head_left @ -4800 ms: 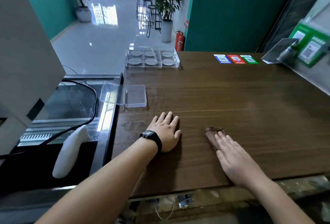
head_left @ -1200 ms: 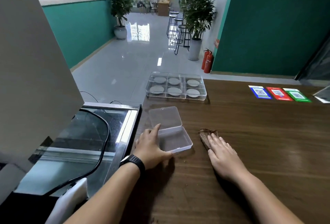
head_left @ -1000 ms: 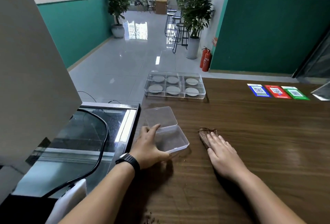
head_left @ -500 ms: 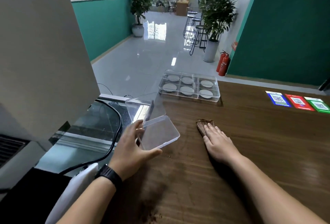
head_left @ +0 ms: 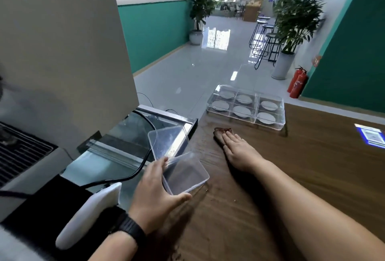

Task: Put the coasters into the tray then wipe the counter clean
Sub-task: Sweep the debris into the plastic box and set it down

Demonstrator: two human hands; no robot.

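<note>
A clear compartment tray [head_left: 271, 125] stands at the counter's far left corner with several round grey coasters [head_left: 241, 111] inside. My left hand [head_left: 155, 195] grips a small clear hinged box [head_left: 184, 174] at the wooden counter's [head_left: 312, 173] left edge, its lid tilted up and open. My right hand [head_left: 237, 149] lies flat, fingers together, pressing a brown cloth [head_left: 220, 132] onto the wood. Dark crumbs [head_left: 177, 255] lie on the counter near the front edge.
Left of the counter sits a glass-topped cabinet [head_left: 133, 135] with a black cable across it and a white handheld scanner [head_left: 89, 212]. A large grey screen back [head_left: 62, 58] rises at left. Coloured QR stickers [head_left: 370, 136] lie at right.
My left hand took hold of the clear box and drew it toward the counter's left edge, tilting it. My right hand stays flat on the cloth. The view swung left.
</note>
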